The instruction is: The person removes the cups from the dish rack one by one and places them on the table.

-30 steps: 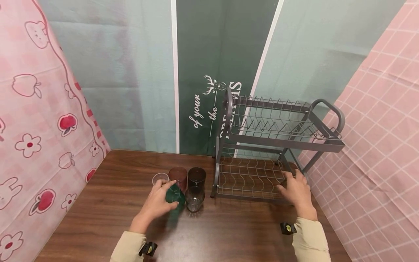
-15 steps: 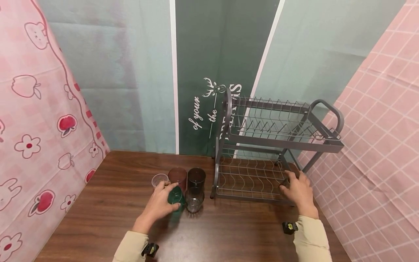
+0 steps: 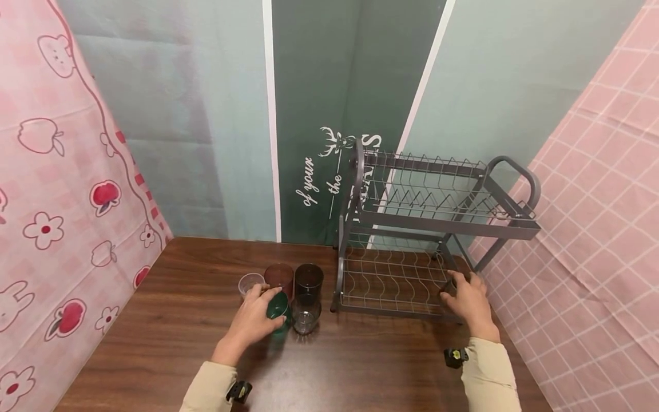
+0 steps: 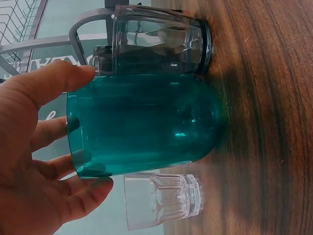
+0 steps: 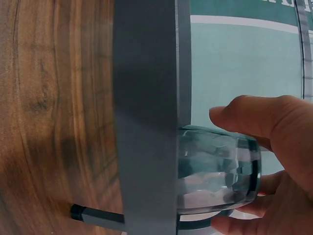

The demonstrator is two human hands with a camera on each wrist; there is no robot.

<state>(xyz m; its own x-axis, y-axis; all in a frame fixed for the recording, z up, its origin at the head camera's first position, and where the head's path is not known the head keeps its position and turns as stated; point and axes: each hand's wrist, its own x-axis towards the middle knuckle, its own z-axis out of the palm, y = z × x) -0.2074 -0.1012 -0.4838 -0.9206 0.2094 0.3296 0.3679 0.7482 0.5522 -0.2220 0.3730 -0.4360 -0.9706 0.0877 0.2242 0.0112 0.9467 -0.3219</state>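
Note:
My left hand (image 3: 256, 319) holds a green drinking glass (image 4: 146, 127) near its rim, thumb on one side and fingers round the other. The glass stands upright, its rounded base down by the wood. My right hand (image 3: 468, 303) is at the lower tier of a grey dish rack (image 3: 396, 312), its thumb and fingers round a clear grey-tinted glass (image 5: 217, 171). That glass is upside down, thick base up, and the rack's front bar hides its rim end. Beside the green glass stand a clear grey glass (image 3: 305, 321) and a small clear glass (image 3: 250, 281).
Behind the green glass are a reddish-brown glass (image 3: 278, 277) and a dark glass (image 3: 309, 278). The rack's upper tier (image 3: 437, 197) overhangs the lower one. Pink cloth hangs at left and right, and a green cloth (image 3: 355, 68) behind the wooden table (image 3: 340, 372).
The left hand has shifted slightly right with the green glass, which now stands straighter. The right hand has moved slightly right at the rack's lower tier.

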